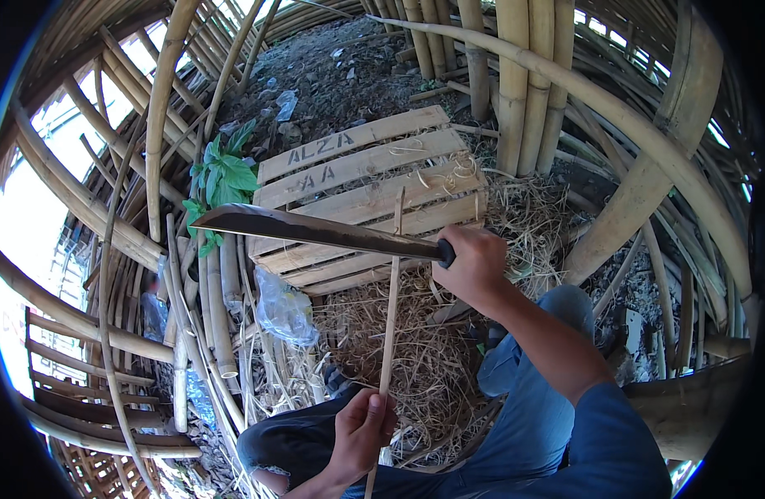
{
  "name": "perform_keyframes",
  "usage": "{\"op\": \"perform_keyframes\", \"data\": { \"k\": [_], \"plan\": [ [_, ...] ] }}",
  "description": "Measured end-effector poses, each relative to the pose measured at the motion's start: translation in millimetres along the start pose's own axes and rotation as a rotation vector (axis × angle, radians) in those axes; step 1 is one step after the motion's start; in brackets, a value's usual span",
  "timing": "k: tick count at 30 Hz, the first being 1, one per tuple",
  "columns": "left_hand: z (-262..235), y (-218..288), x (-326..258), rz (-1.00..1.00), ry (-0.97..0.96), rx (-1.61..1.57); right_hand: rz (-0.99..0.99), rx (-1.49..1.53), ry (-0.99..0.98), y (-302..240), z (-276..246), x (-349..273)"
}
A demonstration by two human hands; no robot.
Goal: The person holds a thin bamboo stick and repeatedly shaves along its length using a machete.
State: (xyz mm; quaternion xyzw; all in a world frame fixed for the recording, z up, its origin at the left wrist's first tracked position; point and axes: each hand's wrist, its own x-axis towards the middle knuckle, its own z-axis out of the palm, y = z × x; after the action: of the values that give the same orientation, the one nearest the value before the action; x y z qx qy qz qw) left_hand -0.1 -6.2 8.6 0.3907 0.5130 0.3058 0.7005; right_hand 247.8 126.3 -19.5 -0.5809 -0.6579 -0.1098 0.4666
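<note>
My right hand is closed round the dark handle of a machete. Its long blade points left, roughly level, above a slatted wooden crate. Low in the middle, my left hand grips a thin bamboo strip, thumb pressed along it. From my lap the strip runs up and away, its far end showing beyond the blade over the crate's slats. Where they cross, the blade lies in front of the strip; whether they touch I cannot tell.
Curled shavings cover the ground between my knees. A crumpled clear plastic bag lies by the crate's near left corner, with a green leafy plant beyond. Bamboo poles stand at the right, and a bent pole arches across there.
</note>
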Motion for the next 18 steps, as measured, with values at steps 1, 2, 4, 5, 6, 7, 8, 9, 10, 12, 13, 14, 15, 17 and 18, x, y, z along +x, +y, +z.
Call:
{"op": "perform_keyframes", "data": {
  "k": [1,2,4,5,6,7,8,9,10,12,13,14,15,17,18],
  "plan": [
    [0.3,-0.2,-0.1,0.001,-0.002,-0.002,-0.008,-0.013,-0.001,-1.3,-0.8,-1.5],
    [0.8,-0.6,-0.5,-0.021,-0.015,-0.016,-0.015,-0.027,-0.001,-1.6,-2.0,-2.0],
    [0.2,-0.1,-4.9,-0.046,-0.017,-0.027,-0.038,-0.031,0.003,-2.0,-4.9,3.5],
    [2.4,0.9,-9.0,-0.048,-0.007,0.013,-0.062,-0.040,0.009,-1.4,-5.3,6.6],
    [5.1,1.7,-11.6,-0.050,-0.008,0.050,-0.061,-0.046,0.008,0.3,-5.9,8.9],
    [6.0,2.1,-13.0,-0.052,-0.013,0.049,0.048,-0.088,-0.015,2.0,-5.2,10.7],
    [6.4,2.4,-14.1,-0.079,-0.040,0.026,0.156,-0.130,-0.037,3.3,-4.7,11.1],
    [5.6,2.7,-13.8,-0.104,-0.062,0.004,0.141,-0.133,-0.006,4.0,-2.1,10.0],
    [3.4,2.7,-11.9,-0.102,-0.063,0.002,0.139,-0.134,-0.006,3.7,-2.3,8.1],
    [-1.1,4.7,-8.8,-0.183,-0.111,-0.100,-0.011,-0.074,0.019,3.5,-4.0,3.1],
    [-1.1,7.9,-11.0,-0.183,-0.107,-0.098,-0.096,-0.066,0.045,1.9,-8.8,6.8],
    [0.0,13.2,-14.3,-0.233,-0.140,-0.156,-0.095,-0.061,0.047,4.3,-7.8,10.3],
    [-0.4,16.8,-15.8,-0.287,-0.181,-0.218,-0.022,-0.069,0.008,7.3,-7.5,13.7],
    [-7.2,16.5,-13.6,-0.293,-0.216,-0.231,0.096,-0.106,-0.037,7.8,-4.8,12.4],
    [-9.4,16.9,-11.5,-0.288,-0.243,-0.241,0.094,-0.106,-0.034,6.6,-2.4,10.3]
  ]
}}
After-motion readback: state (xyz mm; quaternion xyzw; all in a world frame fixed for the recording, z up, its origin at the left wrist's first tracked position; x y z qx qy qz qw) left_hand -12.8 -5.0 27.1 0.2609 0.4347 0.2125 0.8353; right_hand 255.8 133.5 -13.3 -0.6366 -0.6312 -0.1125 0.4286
